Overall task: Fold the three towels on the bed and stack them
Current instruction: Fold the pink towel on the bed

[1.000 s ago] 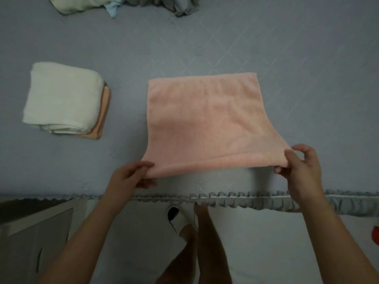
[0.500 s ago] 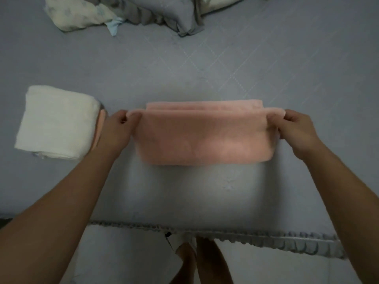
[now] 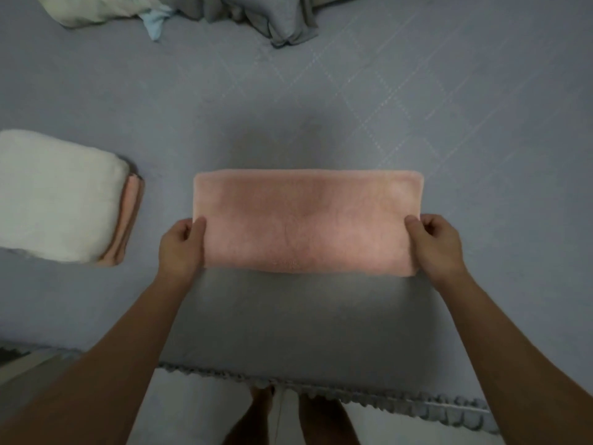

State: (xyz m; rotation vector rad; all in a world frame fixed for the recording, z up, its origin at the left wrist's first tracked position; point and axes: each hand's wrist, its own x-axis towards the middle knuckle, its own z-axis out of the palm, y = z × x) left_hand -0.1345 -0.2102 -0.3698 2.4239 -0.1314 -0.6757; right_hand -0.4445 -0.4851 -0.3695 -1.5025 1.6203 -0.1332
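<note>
A pink towel (image 3: 305, 220) lies on the grey bed (image 3: 288, 107) as a long flat band, folded in half. My left hand (image 3: 181, 245) grips its left end, thumb on top. My right hand (image 3: 434, 244) grips its right end the same way. At the far left sits a stack: a folded white towel (image 3: 54, 197) on top of a folded pink towel (image 3: 130, 220), of which only the right edge shows.
Crumpled grey and pale bedding (image 3: 224, 11) lies along the far edge. The bed's ruffled trim (image 3: 385, 399) runs along the near edge, with my legs and the floor below it. A pale piece of furniture (image 3: 19, 364) shows at bottom left.
My hands carried the towel's near edge up and over to the far edge, folding it in half. They then slid back along the ends toward me; the towel now lies flat.
</note>
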